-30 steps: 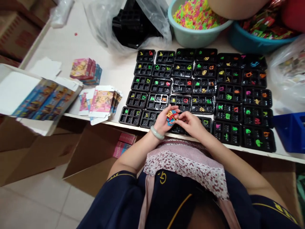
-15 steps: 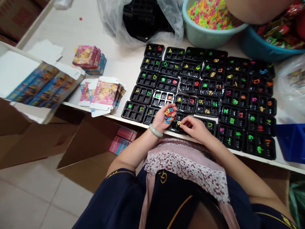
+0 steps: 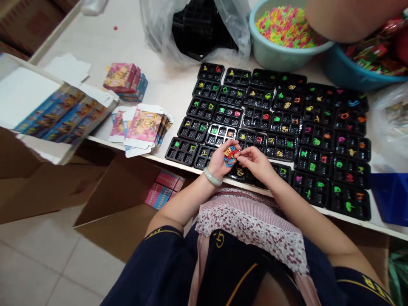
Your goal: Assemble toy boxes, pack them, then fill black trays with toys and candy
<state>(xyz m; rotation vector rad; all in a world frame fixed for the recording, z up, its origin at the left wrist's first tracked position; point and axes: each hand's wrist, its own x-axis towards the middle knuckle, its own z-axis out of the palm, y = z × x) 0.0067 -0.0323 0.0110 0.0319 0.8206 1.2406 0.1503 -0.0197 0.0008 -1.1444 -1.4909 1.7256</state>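
My left hand (image 3: 219, 163) is cupped palm up around a heap of small plastic toys (image 3: 229, 156) in blue, red and yellow. My right hand (image 3: 256, 165) reaches in from the right, its thumb and finger pinched on a toy at the heap's edge. Just below the hands, a yellow toy (image 3: 239, 172) lies in a black compartment tray partly covered by them. Rows of such black trays (image 3: 180, 151) stretch across the table, with small green, yellow, red, orange and pink toys in some compartments.
Behind the trays stand a pale green tub (image 3: 255, 40) of bright plastic rings and a blue tub (image 3: 338, 70) of wrapped packets. A clear bag (image 3: 153, 29) holds black trays. Printed cartons (image 3: 145, 127) lie left, near a box (image 3: 60, 123). A blue bin (image 3: 389, 199) is right.
My right hand has left the tray below and moved up and left to the heap in my left palm. The yellow toy it held now lies in the tray.
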